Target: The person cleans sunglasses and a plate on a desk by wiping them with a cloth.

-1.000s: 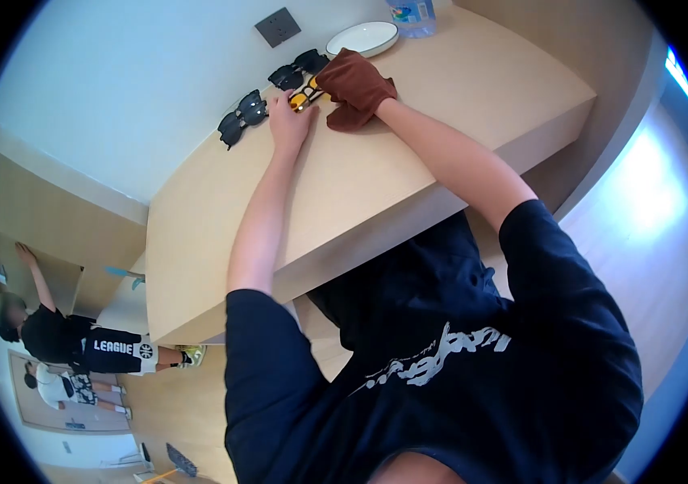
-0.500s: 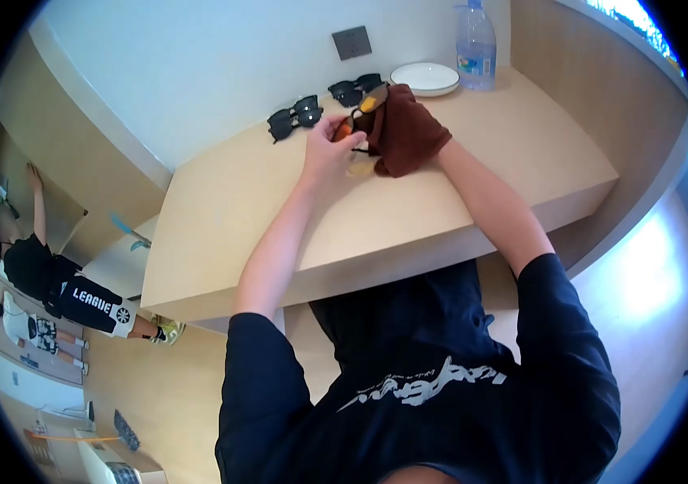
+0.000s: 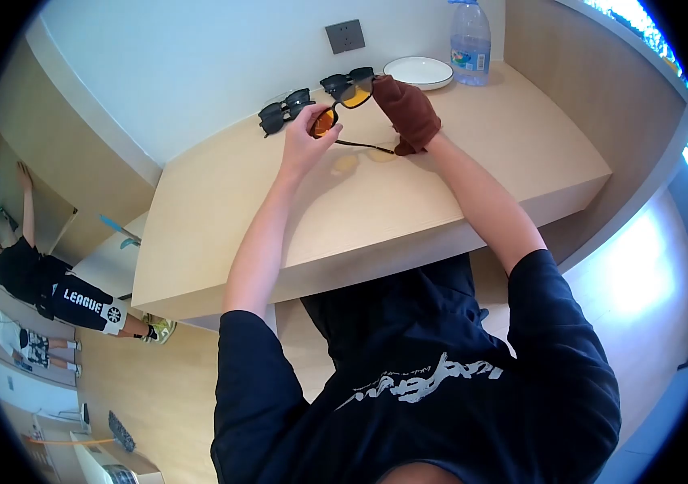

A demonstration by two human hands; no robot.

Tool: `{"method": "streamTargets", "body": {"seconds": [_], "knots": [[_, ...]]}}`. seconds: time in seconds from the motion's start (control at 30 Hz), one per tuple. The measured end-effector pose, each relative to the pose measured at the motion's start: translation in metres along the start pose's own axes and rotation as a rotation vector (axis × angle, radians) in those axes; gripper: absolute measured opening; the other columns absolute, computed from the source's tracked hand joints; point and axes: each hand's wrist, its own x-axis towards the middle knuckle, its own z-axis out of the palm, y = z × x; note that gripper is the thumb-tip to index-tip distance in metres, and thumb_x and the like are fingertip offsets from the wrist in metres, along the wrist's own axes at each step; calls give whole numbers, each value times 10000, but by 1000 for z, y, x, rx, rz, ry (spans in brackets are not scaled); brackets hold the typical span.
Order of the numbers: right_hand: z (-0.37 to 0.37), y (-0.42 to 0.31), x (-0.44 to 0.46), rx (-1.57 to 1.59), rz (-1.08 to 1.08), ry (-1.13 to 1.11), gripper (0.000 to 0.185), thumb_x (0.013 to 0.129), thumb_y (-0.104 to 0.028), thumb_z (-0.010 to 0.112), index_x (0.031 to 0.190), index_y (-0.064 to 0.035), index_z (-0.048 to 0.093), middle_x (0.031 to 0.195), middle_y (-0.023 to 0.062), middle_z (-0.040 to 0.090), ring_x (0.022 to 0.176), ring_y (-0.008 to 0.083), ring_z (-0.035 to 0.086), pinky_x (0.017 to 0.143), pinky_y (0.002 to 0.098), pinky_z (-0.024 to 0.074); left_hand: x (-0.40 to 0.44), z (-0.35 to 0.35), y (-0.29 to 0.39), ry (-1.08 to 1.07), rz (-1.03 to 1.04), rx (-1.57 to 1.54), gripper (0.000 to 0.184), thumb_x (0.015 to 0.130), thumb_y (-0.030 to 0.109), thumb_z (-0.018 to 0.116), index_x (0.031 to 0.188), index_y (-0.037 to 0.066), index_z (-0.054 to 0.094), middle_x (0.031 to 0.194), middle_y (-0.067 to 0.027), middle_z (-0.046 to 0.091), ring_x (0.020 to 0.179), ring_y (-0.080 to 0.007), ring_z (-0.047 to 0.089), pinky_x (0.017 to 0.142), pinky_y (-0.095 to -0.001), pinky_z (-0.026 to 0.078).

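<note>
My left hand [image 3: 305, 147] pinches a pair of orange-lensed sunglasses [image 3: 356, 96] at one lens, holding it above the table. One thin dark temple arm stretches down toward the right. A brown cloth [image 3: 410, 111] covers my right hand, so its fingers are hidden; the bunched cloth touches the other side of the frame and the end of the temple. Behind the left hand lie black sunglasses [image 3: 273, 121], and another dark pair [image 3: 334, 84] sits partly behind the held glasses.
A white plate [image 3: 431, 74] and a large clear bottle [image 3: 471, 48] stand at the back of the wooden table [image 3: 223, 218]. A wall socket [image 3: 346, 36] is above. To the left, one person [image 3: 25, 270] reaches toward a panel and another [image 3: 17, 335] stands farther off.
The cloth has pulled back to the right from the lenses, leaving more of the sunglasses and the temple arm exposed. My left hand still holds them by one lens.
</note>
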Motion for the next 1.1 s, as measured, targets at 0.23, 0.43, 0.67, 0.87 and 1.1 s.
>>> {"method": "streamTargets", "body": {"seconds": [0.23,0.43,0.67,0.87,1.1], "knots": [[18,31,27,-65,-597,297,409,975,-470,449,1155,-146,624,987,106,687,867,298,663,718,385,527,-12,25,17,40,160,173,423,814,78,742,1186,-18,564,1004,-74,624,915,-112,608,825,-266,509],[20,28,18,-190,-775,318,269,984,-343,500,1125,-148,621,1012,88,688,945,301,639,807,375,505,-11,34,6,27,200,166,306,817,73,729,1069,-22,585,944,-68,649,889,-115,617,775,-266,519],[15,25,17,-314,-1023,296,198,903,-172,593,1057,-48,588,936,142,647,869,339,633,771,390,515,-7,33,7,47,134,85,204,836,30,679,1012,-35,598,904,-114,690,818,-163,683,725,-265,537],[12,61,55,-494,-931,330,156,829,-162,595,941,-54,612,837,143,647,820,351,629,736,404,512,-11,37,6,67,229,83,147,826,-27,624,968,-45,590,872,-124,692,756,-175,697,676,-270,557],[12,71,70,-387,-701,371,226,915,-301,493,947,-114,615,909,153,671,893,362,632,759,413,517,-7,44,5,-38,190,43,95,848,-15,578,933,-56,582,825,-133,694,732,-159,693,665,-274,555]]}}
